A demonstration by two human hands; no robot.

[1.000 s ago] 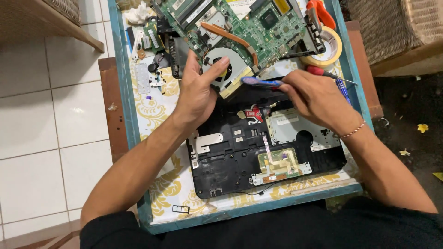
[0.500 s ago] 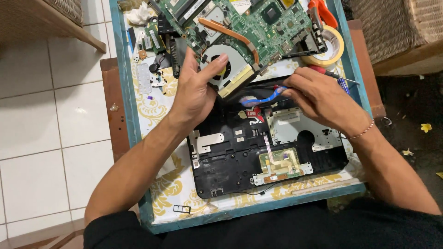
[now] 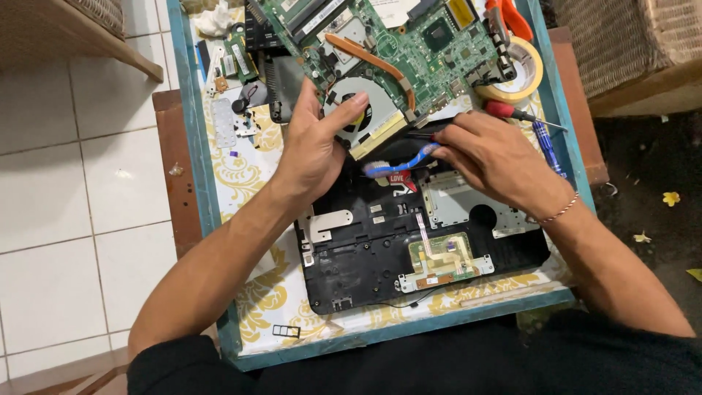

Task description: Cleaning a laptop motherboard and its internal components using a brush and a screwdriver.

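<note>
White floor tiles (image 3: 66, 183) lie beside a small table (image 3: 191, 146) with a teal rim and a yellow-patterned top. On it, a black laptop shell (image 3: 365, 263) lies open like a shallow tray; inside are a green touchpad board (image 3: 446, 257), a thin ribbon (image 3: 423, 227), metal brackets (image 3: 329, 219) and a red tag (image 3: 400, 178). A green motherboard (image 3: 409, 51) lies tilted over the shell's far edge, its round fan (image 3: 356, 117) nearest the person.

The left hand (image 3: 311, 150) rests on the motherboard's near-left corner, thumb laid across the fan, fingers spread along the board's edge, pressing rather than gripping. The right hand (image 3: 497, 161) is just right of the fan, fingers pinched together on a thin dark tool whose tip points at the fan's edge. A blue cable (image 3: 406, 162) runs from under these fingers toward the red tag, just below the fan.

Right of the motherboard lie a tape roll (image 3: 523, 73), a red screwdriver (image 3: 512, 111) and a blue screwdriver (image 3: 545, 143). Left of it lie loose small parts (image 3: 234, 110).
</note>
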